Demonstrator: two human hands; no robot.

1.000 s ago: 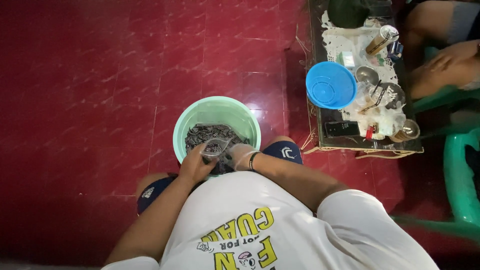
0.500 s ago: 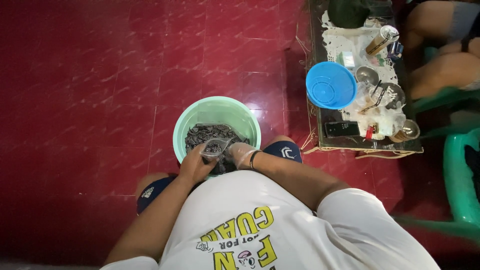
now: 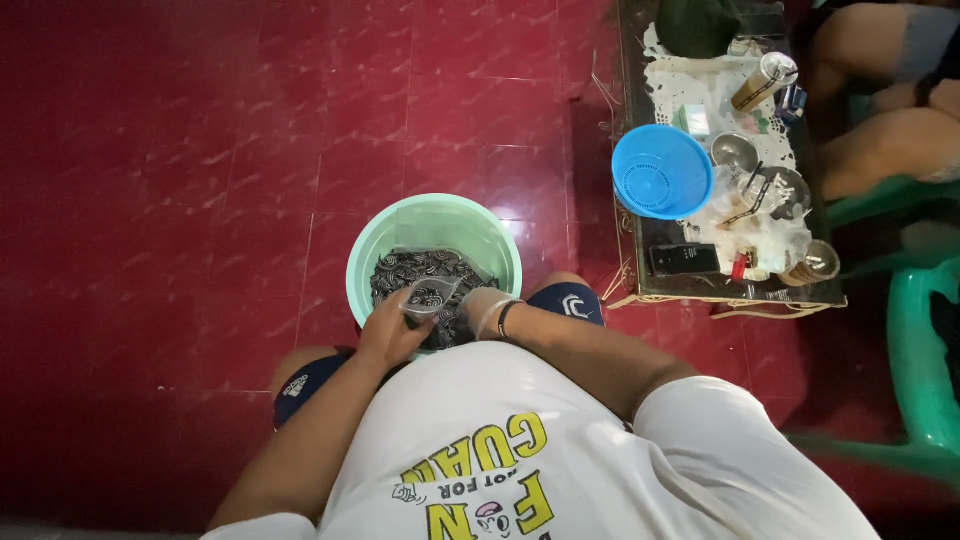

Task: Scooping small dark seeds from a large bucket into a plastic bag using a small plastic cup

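Observation:
A pale green plastic bucket (image 3: 436,213) stands on the red floor between my knees, holding a heap of small dark pieces (image 3: 412,268). My left hand (image 3: 392,332) grips a small clear plastic bag (image 3: 431,296) at the bucket's near rim. My right hand (image 3: 483,310), covered by a thin clear glove and with a dark band at the wrist, reaches into the dark pieces beside the bag. Its fingers are partly hidden, so I cannot tell what they hold.
A low dark table (image 3: 730,285) at the right carries a blue plastic strainer (image 3: 662,171), glasses, a black phone (image 3: 684,259) and small clutter. Another person's legs (image 3: 882,140) sit beyond it. A green plastic chair (image 3: 920,340) stands at the far right.

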